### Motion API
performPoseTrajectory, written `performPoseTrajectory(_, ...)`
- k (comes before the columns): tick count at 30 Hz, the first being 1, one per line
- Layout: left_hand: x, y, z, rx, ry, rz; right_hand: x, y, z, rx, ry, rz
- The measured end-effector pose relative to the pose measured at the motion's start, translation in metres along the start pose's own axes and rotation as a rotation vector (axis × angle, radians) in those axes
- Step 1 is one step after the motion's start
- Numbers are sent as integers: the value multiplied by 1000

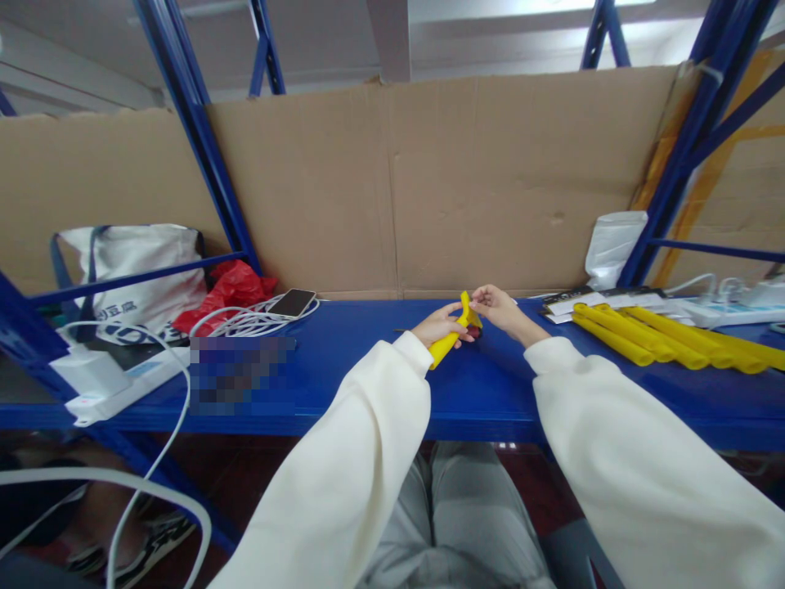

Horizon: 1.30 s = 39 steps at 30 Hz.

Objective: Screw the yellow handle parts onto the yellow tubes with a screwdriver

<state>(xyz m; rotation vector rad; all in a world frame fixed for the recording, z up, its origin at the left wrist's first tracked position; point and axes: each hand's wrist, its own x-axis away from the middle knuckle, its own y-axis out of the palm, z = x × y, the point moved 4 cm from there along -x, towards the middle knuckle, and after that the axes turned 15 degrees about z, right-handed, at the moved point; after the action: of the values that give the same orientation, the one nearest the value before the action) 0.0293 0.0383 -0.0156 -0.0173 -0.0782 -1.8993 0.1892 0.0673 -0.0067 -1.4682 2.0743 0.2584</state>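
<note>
A yellow tube-like piece is held over the middle of the blue table. My left hand is wrapped round it, its lower end pointing down and to the left. At its upper end, which is bent or flattened, the fingers of my right hand are pinched close together. Under the hands lies a small dark red object, mostly hidden. Several yellow tubes rest side by side on the table at the right.
Left are a phone, white cables, a red bag, a white tote bag and a power strip. A white pouch stands back right. Cardboard closes the rear. A person's shoe shows lower left.
</note>
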Motion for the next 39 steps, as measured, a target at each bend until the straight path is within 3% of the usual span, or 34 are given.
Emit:
performPoseTrajectory(5, 2, -1, 3, 51, 30, -24, 2, -6, 4, 71, 92, 72)
performPoseTrajectory(12, 8, 0, 7, 80, 48, -31, 3, -4, 3, 54, 106, -16)
performPoseTrajectory(19, 4, -3, 7, 153, 8, 179, 1, -4, 3, 430, -74, 42)
performPoseTrajectory(21, 2, -8, 7, 187, -7, 276, 3, -5, -1, 516, -107, -38)
performPoseTrajectory(26, -4, -20, 3, 246, -50, 454, 16, -3, -5, 568, -64, -462)
performPoseTrajectory(28, -7, -23, 1, 267, -62, 498, 18, -3, -4, 584, -75, -499)
performPoseTrajectory(31, -7, -25, 0, 290, -52, 541, 17, -5, -4, 542, -62, -459)
performPoseTrajectory(34, -7, -26, 1, 283, -36, 556, 16, -9, -6, 338, 74, -404)
performPoseTrajectory(39, -11, -32, -2, 221, -12, 600, 10, -22, -11, 44, 262, -61)
